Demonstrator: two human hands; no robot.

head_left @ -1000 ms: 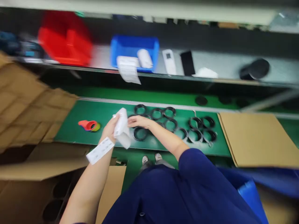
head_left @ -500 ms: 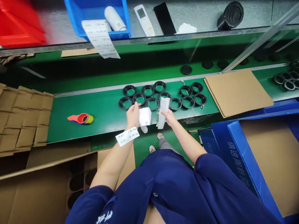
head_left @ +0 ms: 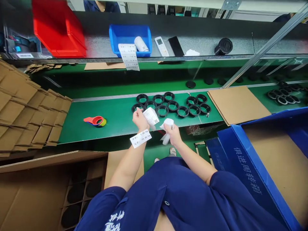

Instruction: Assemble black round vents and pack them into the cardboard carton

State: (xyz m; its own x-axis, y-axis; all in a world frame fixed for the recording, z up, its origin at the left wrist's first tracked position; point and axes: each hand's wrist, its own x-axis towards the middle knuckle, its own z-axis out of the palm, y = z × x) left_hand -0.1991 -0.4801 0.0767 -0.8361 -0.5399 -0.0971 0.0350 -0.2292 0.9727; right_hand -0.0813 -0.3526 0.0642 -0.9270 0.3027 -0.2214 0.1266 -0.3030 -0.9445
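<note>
My left hand [head_left: 139, 119] pinches a white printed label [head_left: 151, 115] with a small code on it, held above the front edge of the green table [head_left: 115, 120]. A second white label [head_left: 141, 138] is stuck on my left wrist. Just to the right, my right hand [head_left: 173, 134] is closed on a crumpled white strip of backing paper [head_left: 167, 123]. Behind both hands, several black plastic rings [head_left: 172, 106] lie in two rows on the green surface.
A red-and-yellow tape dispenser [head_left: 95, 121] lies left on the table. Cardboard dividers [head_left: 31, 112] are stacked far left, and a divided carton [head_left: 74, 192] sits below. A flat cardboard sheet [head_left: 237, 104] and blue crate [head_left: 255, 166] are right. The shelf holds a red bin [head_left: 57, 30] and a blue bin [head_left: 130, 37].
The white piece in my right hand went from a flat upright strip to a crumpled one. My left hand turned its label face up. The camera tilted and shifted the view.
</note>
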